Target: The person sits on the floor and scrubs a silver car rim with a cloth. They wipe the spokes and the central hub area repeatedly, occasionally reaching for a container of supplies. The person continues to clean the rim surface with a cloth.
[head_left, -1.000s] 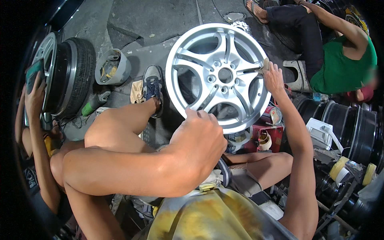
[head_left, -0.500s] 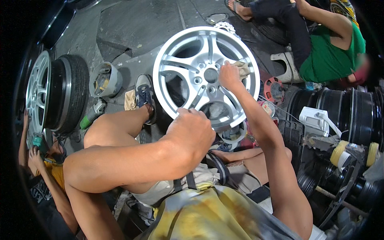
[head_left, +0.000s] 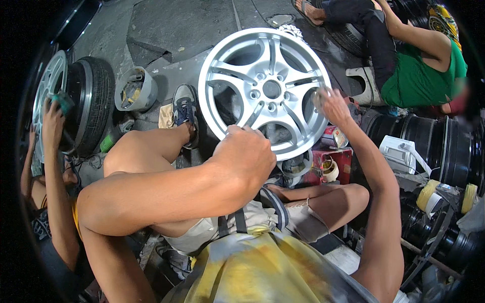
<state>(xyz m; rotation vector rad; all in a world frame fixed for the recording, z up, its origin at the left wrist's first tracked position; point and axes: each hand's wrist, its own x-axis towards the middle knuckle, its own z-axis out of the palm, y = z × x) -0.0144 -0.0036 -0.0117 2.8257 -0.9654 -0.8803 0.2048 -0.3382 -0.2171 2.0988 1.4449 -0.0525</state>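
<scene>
A silver spoked wheel rim (head_left: 272,107) leans in front of me, its face turned up toward me. My left hand (head_left: 245,154) is closed over the rim's near edge, with the fingertips hidden behind the knuckles. At the right edge of the rim, my right hand (head_left: 334,107) presses a small crumpled beige cloth (head_left: 318,98) against the outer lip. The hand covers most of the cloth, and its fingers are slightly blurred. Below the rim, a round container (head_left: 297,169) is partly hidden.
A grey bucket (head_left: 136,90) holds scraps at the left, near a tire (head_left: 96,103) and another rim (head_left: 50,96), where a co-worker's hand (head_left: 53,121) works. A person in green (head_left: 419,76) sits at the upper right. A red box (head_left: 339,166) and dark rims (head_left: 419,134) stand right.
My right hand and the cloth have moved from a spoke out to the rim's right edge. The left hand keeps its hold. The co-worker's hand at the left has moved up along the other rim.
</scene>
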